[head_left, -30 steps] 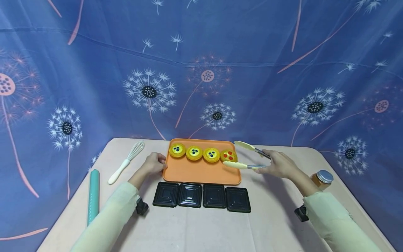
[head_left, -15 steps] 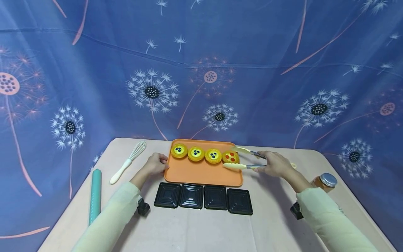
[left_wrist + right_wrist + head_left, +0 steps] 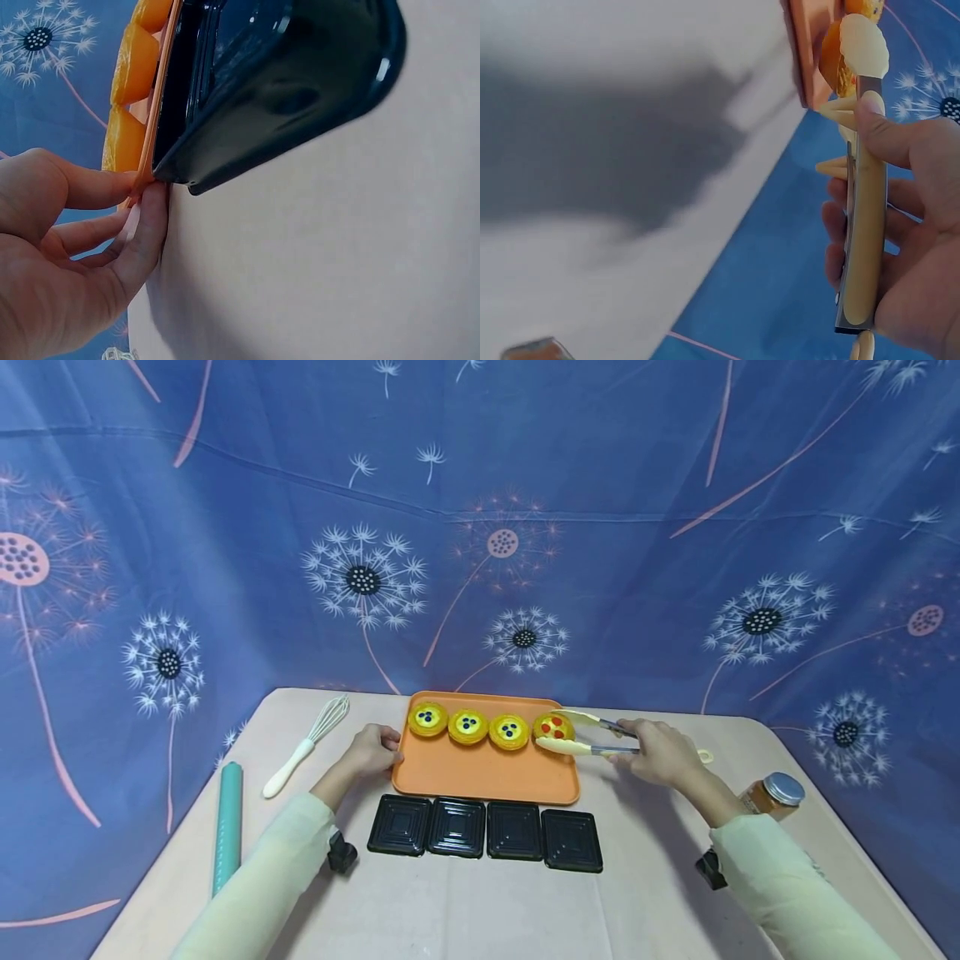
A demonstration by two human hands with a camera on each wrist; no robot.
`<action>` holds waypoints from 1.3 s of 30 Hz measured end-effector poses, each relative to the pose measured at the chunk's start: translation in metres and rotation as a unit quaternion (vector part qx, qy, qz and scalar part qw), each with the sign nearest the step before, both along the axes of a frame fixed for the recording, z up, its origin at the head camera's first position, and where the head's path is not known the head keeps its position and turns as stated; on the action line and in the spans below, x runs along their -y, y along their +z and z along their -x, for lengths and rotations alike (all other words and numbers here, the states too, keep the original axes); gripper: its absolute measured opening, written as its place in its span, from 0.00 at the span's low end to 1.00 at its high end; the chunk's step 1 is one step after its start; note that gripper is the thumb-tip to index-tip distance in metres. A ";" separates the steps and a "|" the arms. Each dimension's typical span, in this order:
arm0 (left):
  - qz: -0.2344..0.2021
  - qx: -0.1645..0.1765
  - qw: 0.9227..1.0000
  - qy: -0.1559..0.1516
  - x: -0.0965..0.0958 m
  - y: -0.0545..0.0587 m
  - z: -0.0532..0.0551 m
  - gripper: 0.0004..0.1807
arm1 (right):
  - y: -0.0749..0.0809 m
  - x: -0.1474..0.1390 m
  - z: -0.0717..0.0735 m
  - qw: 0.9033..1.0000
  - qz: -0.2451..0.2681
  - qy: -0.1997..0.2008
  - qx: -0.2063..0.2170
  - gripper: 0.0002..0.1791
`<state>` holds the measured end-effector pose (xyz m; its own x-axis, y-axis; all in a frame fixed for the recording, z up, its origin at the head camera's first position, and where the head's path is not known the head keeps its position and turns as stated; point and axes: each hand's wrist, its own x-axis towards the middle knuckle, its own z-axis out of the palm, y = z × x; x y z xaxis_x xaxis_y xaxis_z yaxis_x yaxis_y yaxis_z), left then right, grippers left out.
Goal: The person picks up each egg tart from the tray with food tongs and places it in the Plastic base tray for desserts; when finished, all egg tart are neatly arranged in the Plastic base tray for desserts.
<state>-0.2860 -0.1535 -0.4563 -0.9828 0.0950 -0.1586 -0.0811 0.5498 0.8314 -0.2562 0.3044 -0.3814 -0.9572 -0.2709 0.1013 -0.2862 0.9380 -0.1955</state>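
Far left: teal roller (image 3: 228, 827) and white whisk (image 3: 303, 749) lie apart from my hands, parked out of the way I'd say. Left hand (image 3: 369, 750) pinches the left rim of the orange tray (image 3: 480, 772), probably so it can't slide. Three blue-dotted tarts (image 3: 467, 727) run along its far side; red-dotted tart (image 3: 552, 727) is the right end of that row. Four black square dishes (image 3: 456, 827) line up just in front of the tray, likely for a short reach. Right hand (image 3: 660, 752) grips the tongs (image 3: 868, 217), thumb on one arm, fingers curled behind; arms spread so the tips flank the red-dotted tart, presumably to straddle it.

Can't see: roller's near end, behind left sleeve (image 3: 262, 877); whether either tong tip touches the tart, near arm covers that edge. Jar (image 3: 776, 793) far right is partly behind my right arm, contents unclear.
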 end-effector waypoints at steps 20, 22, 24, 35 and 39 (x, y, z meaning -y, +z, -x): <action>-0.010 0.005 1.000 0.003 -0.004 -0.001 0.001 0.17 | 0.034 -0.003 -0.046 0.998 0.006 0.026 -0.056 0.35; -0.008 0.003 1.000 0.001 -0.003 -0.001 0.001 0.17 | 0.038 -0.004 -0.054 0.998 0.016 0.026 -0.055 0.35; -0.004 -0.001 1.000 -0.001 -0.002 0.000 0.001 0.18 | 0.041 -0.006 -0.061 0.998 0.024 0.029 -0.059 0.35; -0.003 0.003 1.000 -0.006 0.000 -0.001 0.001 0.18 | 0.046 -0.016 -0.108 0.995 0.014 0.051 -0.083 0.35; -0.003 0.001 1.000 -0.004 -0.001 -0.001 0.001 0.18 | 0.042 -0.019 -0.120 0.994 0.021 0.056 -0.087 0.35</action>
<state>-0.2870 -0.1528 -0.4570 -0.9815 0.1044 -0.1603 -0.0782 0.5462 0.8340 -0.1362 0.3239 -0.3396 -0.8884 -0.3668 0.2760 -0.4211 0.8906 -0.1720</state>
